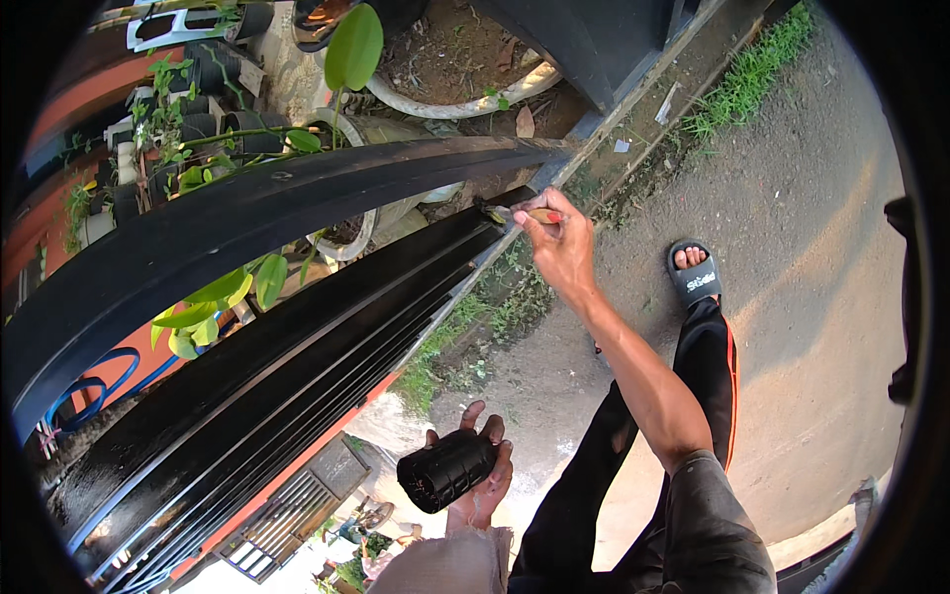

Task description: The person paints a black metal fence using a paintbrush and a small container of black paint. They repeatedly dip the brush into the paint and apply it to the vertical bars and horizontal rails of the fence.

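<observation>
My right hand (560, 241) grips a paintbrush (545, 216) with a wooden, red-ended handle. Its dark bristles touch the end of a glossy black metal fence rail (415, 245). In my left hand (493, 460) is a black-coated container (445, 471), seemingly a cut plastic bottle, held tilted with its open mouth facing away from the wrist. Dark smudges mark the fingers of that hand. Another broad black rail (297, 174) curves across above the brushed one, and several thinner bars (326, 416) run alongside on the other side.
Potted plants with green leaves (200, 315) grow behind the rails, beside a large pot rim (475, 111). A blue hose (93, 401) hangs there too. Grass (749, 78) edges the concrete pavement (809, 297), where my sandalled foot (694, 271) stands. A person (375, 568) appears far off.
</observation>
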A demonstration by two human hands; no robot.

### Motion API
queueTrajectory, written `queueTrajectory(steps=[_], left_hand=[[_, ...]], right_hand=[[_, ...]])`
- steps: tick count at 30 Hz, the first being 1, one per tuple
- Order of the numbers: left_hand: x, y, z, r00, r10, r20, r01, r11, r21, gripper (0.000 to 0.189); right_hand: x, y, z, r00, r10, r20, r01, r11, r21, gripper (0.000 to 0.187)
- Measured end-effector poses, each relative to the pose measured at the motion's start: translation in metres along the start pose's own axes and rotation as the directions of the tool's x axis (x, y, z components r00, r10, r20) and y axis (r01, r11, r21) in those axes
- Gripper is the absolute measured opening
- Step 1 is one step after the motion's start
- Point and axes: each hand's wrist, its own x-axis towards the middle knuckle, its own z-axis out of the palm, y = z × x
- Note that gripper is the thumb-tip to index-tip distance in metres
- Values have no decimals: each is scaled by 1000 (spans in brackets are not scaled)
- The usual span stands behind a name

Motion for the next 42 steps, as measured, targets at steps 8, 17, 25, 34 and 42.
queueTrajectory(steps=[8,17,25,34,42], left_hand=[[-82,29,59,995,24,-93,-18,998,68,71],[-179,60,131,995,61,-84,-51,991,126,70],[-242,78,181,995,104,3,-103,979,174,62],[-267,76,211,975,211,-67,-204,974,100,58],[-289,73,239,961,276,-21,-275,961,41,59]], right_hand=[[-71,-239,44,974,-189,127,154,957,245,6],[-127,-420,78,939,-102,330,-180,672,719,13],[-133,-461,76,990,-15,143,-22,968,250,10],[-195,-631,123,876,-346,336,70,780,622,12],[-185,-632,116,970,99,221,-209,806,554,12]])
